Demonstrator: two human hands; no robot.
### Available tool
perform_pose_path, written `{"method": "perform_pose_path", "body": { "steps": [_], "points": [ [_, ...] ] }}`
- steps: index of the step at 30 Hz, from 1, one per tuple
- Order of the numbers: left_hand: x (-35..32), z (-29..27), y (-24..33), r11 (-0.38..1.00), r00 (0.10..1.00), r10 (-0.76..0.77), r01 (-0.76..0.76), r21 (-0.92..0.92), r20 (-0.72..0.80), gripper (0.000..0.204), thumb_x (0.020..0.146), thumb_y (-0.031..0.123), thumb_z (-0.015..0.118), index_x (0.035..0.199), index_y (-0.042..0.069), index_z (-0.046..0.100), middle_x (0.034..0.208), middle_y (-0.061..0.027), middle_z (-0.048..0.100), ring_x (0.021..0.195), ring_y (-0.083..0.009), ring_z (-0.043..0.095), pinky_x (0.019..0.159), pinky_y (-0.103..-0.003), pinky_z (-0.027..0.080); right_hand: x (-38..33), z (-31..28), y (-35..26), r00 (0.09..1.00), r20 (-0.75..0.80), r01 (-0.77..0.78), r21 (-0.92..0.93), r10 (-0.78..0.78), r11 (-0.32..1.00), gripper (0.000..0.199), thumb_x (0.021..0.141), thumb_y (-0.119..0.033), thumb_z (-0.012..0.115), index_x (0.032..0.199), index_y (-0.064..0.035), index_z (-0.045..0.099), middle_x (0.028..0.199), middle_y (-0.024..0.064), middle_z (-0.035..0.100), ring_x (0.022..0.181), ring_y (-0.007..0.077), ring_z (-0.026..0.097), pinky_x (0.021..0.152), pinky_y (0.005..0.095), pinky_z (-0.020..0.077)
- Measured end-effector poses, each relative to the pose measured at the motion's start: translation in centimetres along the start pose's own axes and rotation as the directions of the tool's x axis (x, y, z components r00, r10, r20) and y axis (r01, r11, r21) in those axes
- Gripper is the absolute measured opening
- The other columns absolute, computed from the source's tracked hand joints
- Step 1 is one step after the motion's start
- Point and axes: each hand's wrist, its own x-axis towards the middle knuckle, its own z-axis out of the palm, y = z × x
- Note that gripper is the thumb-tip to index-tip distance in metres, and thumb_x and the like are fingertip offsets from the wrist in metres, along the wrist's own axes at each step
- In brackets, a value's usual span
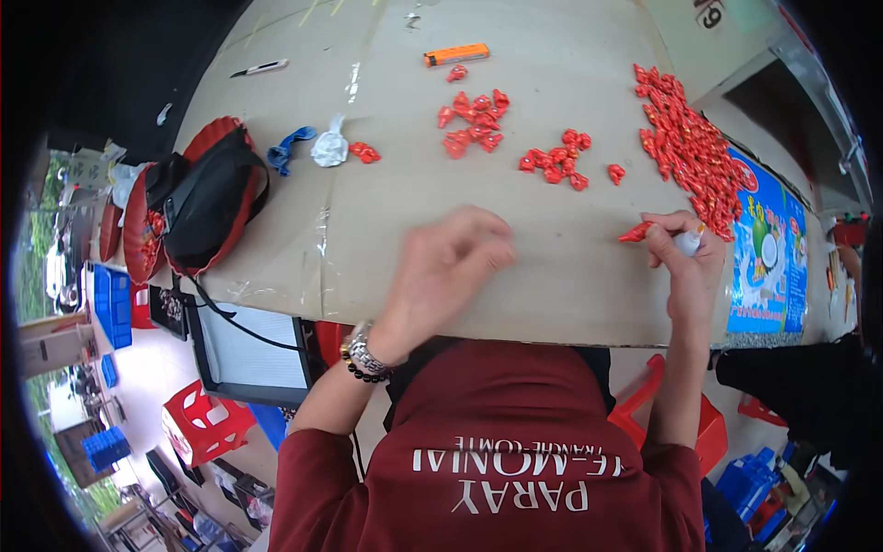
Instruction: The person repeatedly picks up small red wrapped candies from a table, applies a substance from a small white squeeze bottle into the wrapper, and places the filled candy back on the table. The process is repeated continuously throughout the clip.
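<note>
On the cardboard-covered table (570, 276), the left hand (451, 262), blurred at the six o'clock edge, curls loosely with grip indeterminate, while the right hand (682, 248) at four o'clock pinches a red wrapped piece (636, 233) and a small white object (688, 243), just below the red pile (690, 152) at two o'clock.

Cardboard sheet (552, 239) as landmark. On its far edge, an orange lighter (456, 54); further left along that edge, a small knife (260, 67). On its left part, a blue scrap (288, 147) just beside a white crumpled scrap (329, 147). At its left corner, a black bag (210, 198) against red round trays (138, 221). Off its right edge — a bright blue poster (768, 244). Below its near-left corner — a red plastic stool (204, 423), blue crates (112, 308).
</note>
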Motion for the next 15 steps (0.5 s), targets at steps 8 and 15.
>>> {"method": "perform_pose_path", "body": {
  "steps": [8,15],
  "points": [
    [4.1,-11.6,-4.6,0.515,0.856,0.407,0.073,0.854,-0.319,0.022,0.083,0.009,0.061,0.105,0.006,0.064,0.09,-0.0163,0.065,0.079,-0.0321,0.062,0.068,-0.036,0.048,1.2,-1.3,1.1,0.992,-0.124,-0.049,-0.54,-0.021,0.841,0.014,0.077,-0.011,0.068,0.087,-0.0006,0.07,0.065,0.0042,0.062,0.056,0.0072,0.052,0.054,0.0242,0.0415],
    [5.3,-12.9,-6.3,0.551,0.922,0.259,0.102,0.828,-0.286,0.013,0.084,0.012,0.061,0.091,0.001,0.059,0.073,-0.0198,0.061,0.066,-0.0373,0.06,0.06,-0.041,0.046,0.6,-2.3,-0.1,0.984,-0.178,-0.065,-0.422,-0.012,0.904,0.024,0.077,-0.009,0.068,0.1,-0.0033,0.069,0.066,0.0022,0.059,0.058,0.0064,0.05,0.054,0.0242,0.0419]
  ]
}}
